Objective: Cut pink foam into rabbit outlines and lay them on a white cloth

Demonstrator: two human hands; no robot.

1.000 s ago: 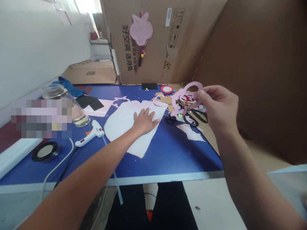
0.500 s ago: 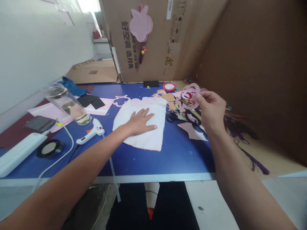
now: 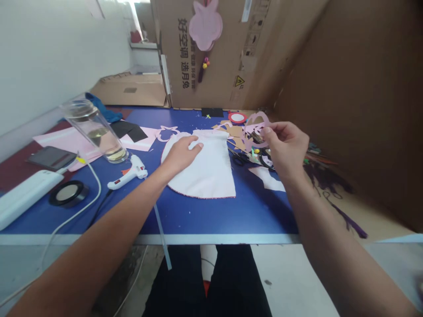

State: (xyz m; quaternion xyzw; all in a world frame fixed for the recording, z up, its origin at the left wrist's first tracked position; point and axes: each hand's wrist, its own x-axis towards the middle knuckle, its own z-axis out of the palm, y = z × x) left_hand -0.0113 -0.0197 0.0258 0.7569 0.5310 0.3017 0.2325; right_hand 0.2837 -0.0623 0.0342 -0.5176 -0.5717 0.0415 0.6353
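My left hand (image 3: 181, 154) rests on the upper left part of a white fabric piece (image 3: 206, 169) that lies flat on the blue table (image 3: 214, 215); its fingers are curled a little, and I cannot see whether they pinch the cloth. My right hand (image 3: 286, 147) hovers above the table's right side and pinches a pink paper cutout (image 3: 254, 125) with looped openings between thumb and fingers. Under that hand lie black scissors (image 3: 239, 158) and a heap of paper scraps.
A glass jar (image 3: 95, 132), a white glue gun (image 3: 128, 173) with its cord, a black tape roll (image 3: 68, 193), a phone (image 3: 51, 157) and a white box (image 3: 23, 198) sit at the left. Cardboard walls (image 3: 346, 88) close the back and right; a pink cutout (image 3: 205, 24) hangs there.
The white fabric has turned and slid nearer the table's middle under my left hand, whose fingers have gone from flat to curled. My right hand with the pink cutout has moved down and left.
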